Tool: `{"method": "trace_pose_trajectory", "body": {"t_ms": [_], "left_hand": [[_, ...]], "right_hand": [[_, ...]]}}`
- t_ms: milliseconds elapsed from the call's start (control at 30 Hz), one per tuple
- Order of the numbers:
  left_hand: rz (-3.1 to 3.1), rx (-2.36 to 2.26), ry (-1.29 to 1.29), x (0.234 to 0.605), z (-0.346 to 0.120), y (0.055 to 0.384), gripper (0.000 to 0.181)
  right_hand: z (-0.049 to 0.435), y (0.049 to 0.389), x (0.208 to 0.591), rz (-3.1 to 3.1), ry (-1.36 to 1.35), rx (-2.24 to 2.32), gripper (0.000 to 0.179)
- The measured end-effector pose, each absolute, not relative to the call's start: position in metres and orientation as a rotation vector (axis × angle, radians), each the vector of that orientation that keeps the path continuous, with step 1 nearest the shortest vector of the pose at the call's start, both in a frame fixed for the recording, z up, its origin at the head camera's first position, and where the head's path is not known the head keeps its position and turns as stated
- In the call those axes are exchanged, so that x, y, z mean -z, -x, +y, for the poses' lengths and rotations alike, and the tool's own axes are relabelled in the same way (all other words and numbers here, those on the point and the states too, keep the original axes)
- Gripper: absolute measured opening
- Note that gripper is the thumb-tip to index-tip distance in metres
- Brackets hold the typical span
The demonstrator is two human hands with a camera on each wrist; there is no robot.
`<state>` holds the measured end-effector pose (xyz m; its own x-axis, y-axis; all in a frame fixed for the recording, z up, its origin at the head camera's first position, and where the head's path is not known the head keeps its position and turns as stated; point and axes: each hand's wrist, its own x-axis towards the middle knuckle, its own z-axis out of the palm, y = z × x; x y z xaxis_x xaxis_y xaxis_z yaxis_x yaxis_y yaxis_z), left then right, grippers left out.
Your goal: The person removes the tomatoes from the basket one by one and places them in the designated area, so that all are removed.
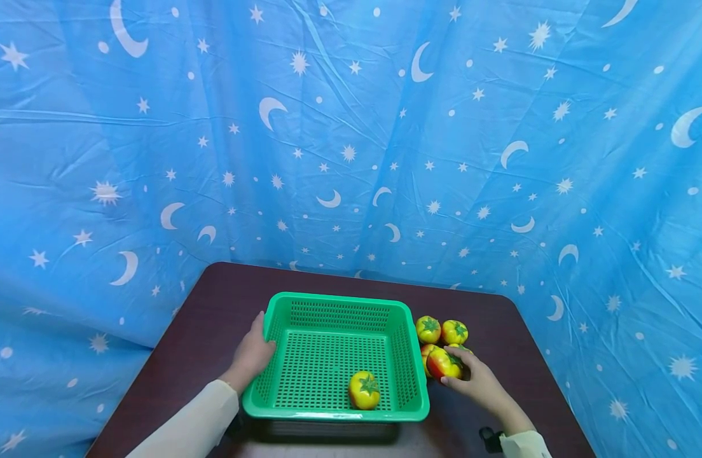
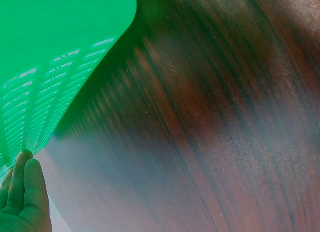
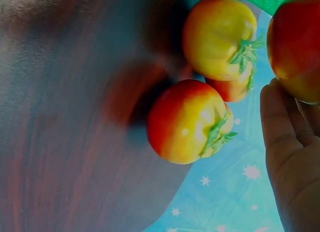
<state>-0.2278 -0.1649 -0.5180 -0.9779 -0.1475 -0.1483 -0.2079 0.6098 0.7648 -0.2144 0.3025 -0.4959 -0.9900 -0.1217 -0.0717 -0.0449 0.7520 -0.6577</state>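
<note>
A green plastic basket (image 1: 334,415) with slotted walls stands on the table, one red-and-yellow tomato (image 1: 364,390) lying near its front right. At its left side my left hand (image 1: 252,350) grips the rim, thumb over the edge; the left wrist view shows straight fingers (image 2: 35,184) along the outer wall. My right hand (image 1: 474,380) holds another tomato (image 1: 442,363) between thumb and fingers, just outside the basket's right wall. Close by sit several more tomatoes (image 3: 187,122), some partly hidden behind the held one.
The dark brown wooden table (image 1: 173,362) has rounded far corners. A blue curtain (image 1: 351,127) with white moons and stars hangs behind and around it. A black band (image 1: 490,439) is on the right wrist.
</note>
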Motion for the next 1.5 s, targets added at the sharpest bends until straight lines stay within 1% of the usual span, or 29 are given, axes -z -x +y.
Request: {"method": "trace_pose_trajectory", "body": {"t_ms": [333,633,833,1067,1300,1500], "left_hand": [[2.760,-1.314,0.295,0.519,-0.166,0.229,0.075],[2.750,-1.318,0.304,0.518,-0.164,0.228,0.076],[2.748,-1.313,0.307,0.517,-0.164,0.228,0.077],[2.750,-1.314,0.310,0.518,-0.166,0.228,0.076],[2.749,-1.318,0.322,0.519,-0.165,0.228,0.076],[2.742,-1.317,0.320,0.518,-0.165,0.227,0.075]], "right_hand": [[0.301,0.210,0.513,2.797,0.078,1.100,0.065],[0.300,0.209,0.519,2.774,0.076,1.119,0.064],[0.299,0.208,0.527,2.771,0.060,1.098,0.066],[0.298,0.207,0.538,2.763,0.136,1.066,0.068],[0.297,0.205,0.544,2.758,0.238,1.067,0.066],[0.296,0.206,0.550,2.751,0.249,1.056,0.063]]}}
